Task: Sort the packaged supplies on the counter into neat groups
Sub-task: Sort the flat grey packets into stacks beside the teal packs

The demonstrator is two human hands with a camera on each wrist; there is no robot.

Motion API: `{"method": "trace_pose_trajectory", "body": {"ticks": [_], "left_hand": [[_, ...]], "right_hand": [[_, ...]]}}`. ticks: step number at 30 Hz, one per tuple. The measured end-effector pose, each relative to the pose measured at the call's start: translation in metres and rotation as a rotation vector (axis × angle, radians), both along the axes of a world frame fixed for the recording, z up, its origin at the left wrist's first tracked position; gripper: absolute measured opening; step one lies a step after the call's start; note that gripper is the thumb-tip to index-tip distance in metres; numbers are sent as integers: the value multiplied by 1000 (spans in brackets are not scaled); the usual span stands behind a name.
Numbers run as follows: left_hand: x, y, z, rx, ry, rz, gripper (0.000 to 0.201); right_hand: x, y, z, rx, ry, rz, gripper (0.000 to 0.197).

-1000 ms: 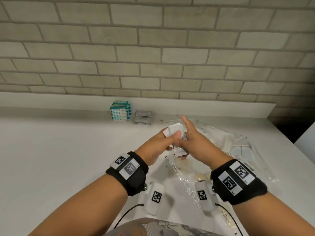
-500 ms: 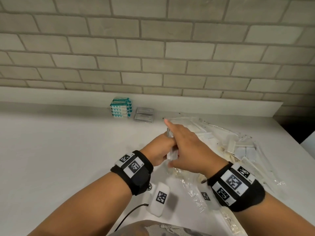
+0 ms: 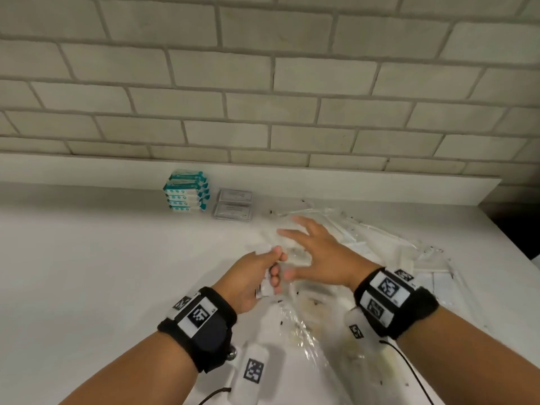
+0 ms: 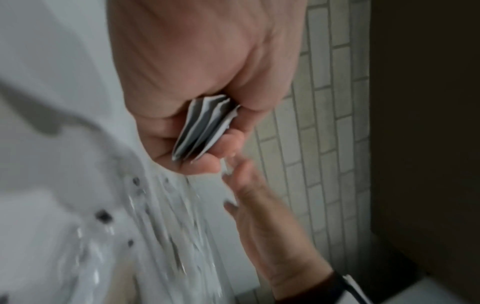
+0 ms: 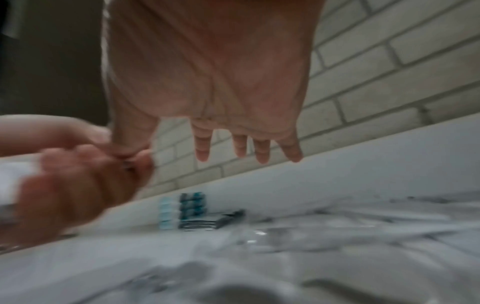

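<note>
Left hand (image 3: 248, 280) has its fingers (image 4: 228, 142) curled and clamped on a thin stack of flat white-and-grey paper packets (image 4: 205, 127), held edge-on above the white desk (image 3: 87, 258); the left wrist view shows several packet edges fanned between palm and fingertips. Right hand (image 3: 318, 252) hovers just beside it with fingers (image 5: 259, 150) straight and spread apart, holding nothing; its thumb sits close to the left hand's fingers, contact can't be told. Under and to the right of both hands lies a loose heap of clear plastic-wrapped supplies (image 3: 365, 238), long transparent sleeves overlapping in no order, spreading toward the desk's right edge; blurred in both wrist views. At the back of the desk, against the low white ledge below the grey brick wall (image 3: 263, 97), stands a neat stack of teal-and-white soft packs (image 3: 186, 194). Just beside it on the right are flat grey square sachets (image 3: 233, 204), grouped in two small piles one behind the other, apart from the clear heap. Both wrists wear black bands with printed square markers (image 3: 201, 314), and white marker-tagged camera units hang below them.
</note>
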State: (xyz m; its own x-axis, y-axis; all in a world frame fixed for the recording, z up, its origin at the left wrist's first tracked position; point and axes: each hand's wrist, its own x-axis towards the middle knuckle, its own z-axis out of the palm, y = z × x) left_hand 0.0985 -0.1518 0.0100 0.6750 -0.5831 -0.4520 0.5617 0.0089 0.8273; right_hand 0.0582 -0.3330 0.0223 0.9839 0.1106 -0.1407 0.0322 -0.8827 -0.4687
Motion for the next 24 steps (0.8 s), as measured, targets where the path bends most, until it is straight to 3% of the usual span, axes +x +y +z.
{"method": "trace_pose_trajectory", "body": {"ticks": [2, 5, 11, 17, 21, 24], "left_hand": [[18, 5, -10, -11, 21, 68, 20], [39, 12, -18, -2, 31, 141, 18], [69, 12, -27, -32, 43, 242, 10], [73, -2, -25, -128, 76, 297, 14], [60, -13, -23, -176, 102, 304, 16], [48, -17, -21, -180, 99, 279, 16]], "right_hand": [[35, -32, -9, -121, 16, -105, 80], [83, -71, -21, -235, 127, -210, 80], [125, -100, -38, -363, 329, -195, 90], [72, -84, -50, -379, 186, 70, 62], [18, -67, -45, -374, 219, 199, 62], [-15, -58, -33, -336, 329, 186, 72]]}}
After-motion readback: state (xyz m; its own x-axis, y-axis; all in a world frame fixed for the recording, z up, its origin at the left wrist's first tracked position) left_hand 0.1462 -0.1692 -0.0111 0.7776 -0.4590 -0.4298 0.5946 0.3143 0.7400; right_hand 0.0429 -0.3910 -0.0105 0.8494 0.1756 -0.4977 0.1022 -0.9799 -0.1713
